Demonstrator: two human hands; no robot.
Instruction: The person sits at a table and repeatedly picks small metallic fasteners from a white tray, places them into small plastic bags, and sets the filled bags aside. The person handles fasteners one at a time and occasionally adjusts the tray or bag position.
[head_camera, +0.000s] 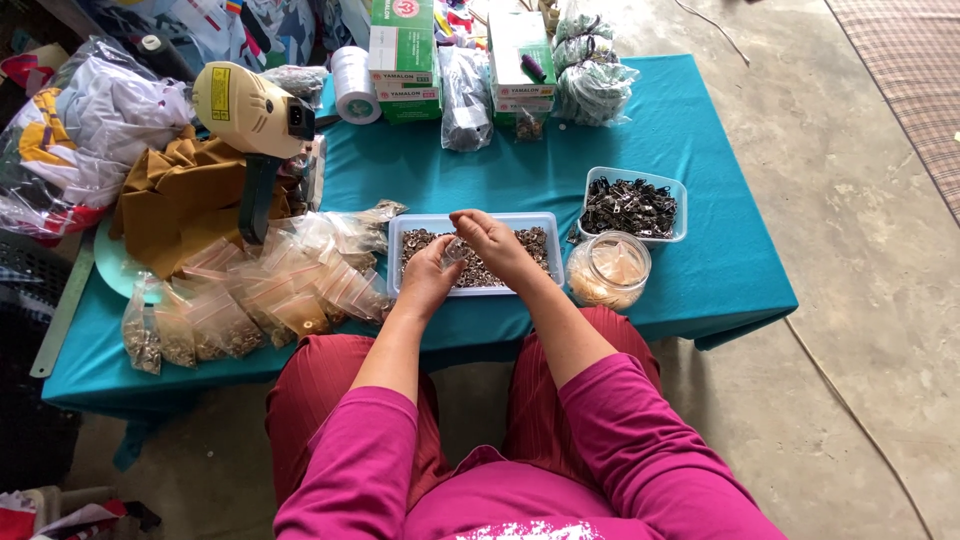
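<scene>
Both hands meet over the shallow white tray (396, 262) at the near-middle of the teal table (700, 180), w/ a small clear bag (455, 250) pinched between them. Left hand (428, 275) comes up from the near-left, fingers curled shut around the lower part of the bag; right hand (492, 242) reaches in from the right & sits slightly farther from the body, fingertips closed on the bag's top edge, so it's a two-hand grip on one thing. Bag is tiny and partly hidden by fingers; its long axis looks to run roughly near-to-far, tilted a bit left, but can't tell exactly. It hangs just above the brownish metal bits (480, 272) filling the tray, apparently not touching them. Key relation: tray contents lie directly under and just beyond both hands, so neither has to travel sideways; right hand is nearer the far and right part of the tray, left nearer the front-left corner. To the right of the tray, just beside it, stands a round clear jar (608, 270), and behind that a white tub of dark metal pieces (630, 207), both closer to the right hand. Left of the tray a heap of filled small bags (260, 300) spreads toward the table's near-left, close to the left hand.
</scene>
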